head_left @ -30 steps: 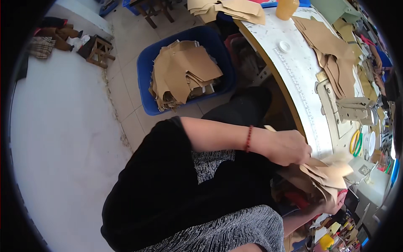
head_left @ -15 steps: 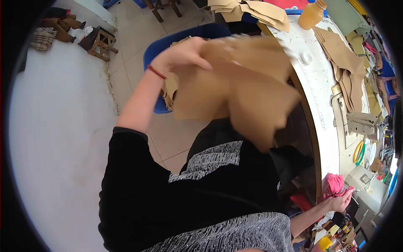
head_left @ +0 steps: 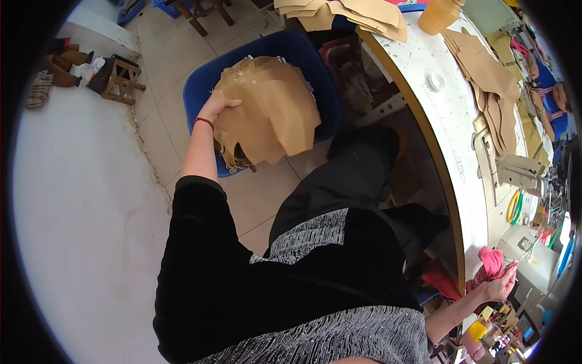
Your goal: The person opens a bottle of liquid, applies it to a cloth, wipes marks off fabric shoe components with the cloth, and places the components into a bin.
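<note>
My left hand (head_left: 219,107) rests at the left edge of a heap of tan cut pieces (head_left: 267,103), its thumb on top and its other fingers mostly hidden. It grips the uppermost piece. The sheets look like thin leather or fabric. They lie in a blue plastic tub or seat (head_left: 330,79); I cannot tell which. Far to the right, at the near end of the white worktable (head_left: 433,118), my right hand (head_left: 501,286) pinches a crumpled pink cloth (head_left: 491,262).
On the worktable are a sewing machine (head_left: 521,173), more tan pieces (head_left: 485,67), a white ring (head_left: 434,82) and an amber jar (head_left: 438,15). Another tan stack (head_left: 345,15) lies at its far end. A white wall or partition (head_left: 79,200) stands left, with a wooden stool (head_left: 124,79) beyond.
The tan pieces, spread out in the air above my lap before, now lie on the blue tub or seat. My left hand has moved left and down with them. My right hand stays with the pink cloth.
</note>
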A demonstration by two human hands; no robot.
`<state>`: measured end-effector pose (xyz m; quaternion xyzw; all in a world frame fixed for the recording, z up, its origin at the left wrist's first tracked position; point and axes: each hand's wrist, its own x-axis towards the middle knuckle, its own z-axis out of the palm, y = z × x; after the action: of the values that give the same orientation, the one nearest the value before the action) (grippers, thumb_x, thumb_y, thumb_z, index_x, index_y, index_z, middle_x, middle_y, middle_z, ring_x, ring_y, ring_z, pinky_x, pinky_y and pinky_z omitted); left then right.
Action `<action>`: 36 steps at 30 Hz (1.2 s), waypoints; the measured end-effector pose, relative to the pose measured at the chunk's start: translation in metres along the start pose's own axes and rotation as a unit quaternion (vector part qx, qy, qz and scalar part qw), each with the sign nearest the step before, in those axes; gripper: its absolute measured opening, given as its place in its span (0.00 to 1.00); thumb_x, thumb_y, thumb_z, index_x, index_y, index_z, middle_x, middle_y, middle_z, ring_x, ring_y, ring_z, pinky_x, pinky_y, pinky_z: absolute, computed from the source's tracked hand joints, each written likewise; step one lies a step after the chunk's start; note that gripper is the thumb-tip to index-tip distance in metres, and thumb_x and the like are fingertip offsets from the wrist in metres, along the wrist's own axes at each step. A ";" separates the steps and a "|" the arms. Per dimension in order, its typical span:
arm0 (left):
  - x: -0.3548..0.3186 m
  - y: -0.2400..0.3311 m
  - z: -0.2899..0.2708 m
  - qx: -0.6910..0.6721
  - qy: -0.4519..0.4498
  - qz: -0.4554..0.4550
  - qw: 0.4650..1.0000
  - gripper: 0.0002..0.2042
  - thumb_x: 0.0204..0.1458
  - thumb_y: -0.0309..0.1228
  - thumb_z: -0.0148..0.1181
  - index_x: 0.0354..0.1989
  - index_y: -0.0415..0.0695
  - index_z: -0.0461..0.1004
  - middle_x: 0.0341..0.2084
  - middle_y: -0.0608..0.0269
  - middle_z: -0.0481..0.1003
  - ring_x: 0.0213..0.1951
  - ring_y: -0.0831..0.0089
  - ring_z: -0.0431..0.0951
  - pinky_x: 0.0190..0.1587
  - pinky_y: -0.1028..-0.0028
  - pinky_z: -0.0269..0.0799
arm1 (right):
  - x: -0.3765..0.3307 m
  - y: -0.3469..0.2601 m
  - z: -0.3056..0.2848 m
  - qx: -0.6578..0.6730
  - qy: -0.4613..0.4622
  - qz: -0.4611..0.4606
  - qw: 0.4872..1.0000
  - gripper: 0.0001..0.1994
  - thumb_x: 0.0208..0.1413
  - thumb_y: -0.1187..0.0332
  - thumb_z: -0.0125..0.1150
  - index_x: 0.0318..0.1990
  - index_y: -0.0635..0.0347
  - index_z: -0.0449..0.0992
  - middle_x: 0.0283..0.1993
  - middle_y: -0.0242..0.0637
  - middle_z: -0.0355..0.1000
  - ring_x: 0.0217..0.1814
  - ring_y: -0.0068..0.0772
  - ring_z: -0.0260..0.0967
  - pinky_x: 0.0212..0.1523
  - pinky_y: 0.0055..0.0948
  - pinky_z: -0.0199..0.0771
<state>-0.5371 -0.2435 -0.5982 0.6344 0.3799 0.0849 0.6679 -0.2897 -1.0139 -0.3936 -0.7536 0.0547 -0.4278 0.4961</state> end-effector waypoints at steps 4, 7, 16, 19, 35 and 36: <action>0.022 -0.037 -0.046 0.048 0.056 -0.104 0.992 0.17 0.41 0.20 0.66 0.43 0.35 0.74 0.34 0.58 0.78 0.37 0.64 0.79 0.41 0.66 0.76 | -0.007 -0.002 0.008 0.013 -0.020 0.001 1.000 0.10 0.54 0.73 0.63 0.40 0.73 0.77 0.42 0.45 0.76 0.43 0.28 0.74 0.47 0.23 0.76; 0.031 -0.058 -0.042 0.111 0.098 -0.065 0.987 0.14 0.40 0.23 0.69 0.38 0.34 0.76 0.31 0.57 0.79 0.36 0.65 0.79 0.41 0.67 0.75 | -0.011 -0.010 0.012 0.022 -0.036 0.021 0.999 0.11 0.55 0.73 0.62 0.41 0.74 0.76 0.42 0.45 0.76 0.43 0.29 0.74 0.48 0.23 0.75; 0.022 -0.068 -0.044 0.446 0.231 0.121 0.856 0.33 0.27 0.30 0.75 0.49 0.44 0.71 0.38 0.51 0.77 0.42 0.51 0.77 0.44 0.60 0.73 | -0.014 -0.039 0.013 0.041 -0.115 0.031 0.992 0.10 0.57 0.76 0.57 0.44 0.74 0.75 0.42 0.43 0.75 0.43 0.27 0.72 0.48 0.23 0.74; 0.020 -0.068 -0.032 0.447 0.293 0.139 0.834 0.30 0.33 0.26 0.70 0.50 0.37 0.69 0.42 0.45 0.74 0.47 0.48 0.72 0.50 0.59 0.68 | -0.030 -0.052 0.021 0.013 -0.108 0.018 0.994 0.08 0.57 0.76 0.58 0.41 0.72 0.76 0.39 0.39 0.76 0.40 0.23 0.72 0.44 0.20 0.74; -0.003 0.093 0.128 0.254 0.326 0.387 0.824 0.14 0.47 0.19 0.56 0.44 0.36 0.70 0.43 0.56 0.68 0.43 0.63 0.72 0.47 0.70 0.69 | -0.016 -0.051 0.049 -0.243 -0.084 -0.288 0.922 0.01 0.52 0.79 0.59 0.31 0.66 0.73 0.30 0.42 0.71 0.30 0.41 0.70 0.31 0.31 0.71; -0.009 0.109 0.154 0.261 0.289 0.432 0.813 0.14 0.47 0.19 0.57 0.44 0.37 0.70 0.43 0.55 0.68 0.43 0.63 0.72 0.47 0.70 0.69 | -0.011 -0.046 0.054 -0.260 -0.087 -0.306 0.912 0.01 0.52 0.78 0.59 0.32 0.65 0.74 0.30 0.42 0.71 0.30 0.41 0.70 0.30 0.31 0.71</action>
<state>-0.4086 -0.3502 -0.5099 0.8301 0.2500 0.4416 0.2312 -0.2745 -0.9473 -0.3715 -0.8700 -0.1127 -0.4619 0.1305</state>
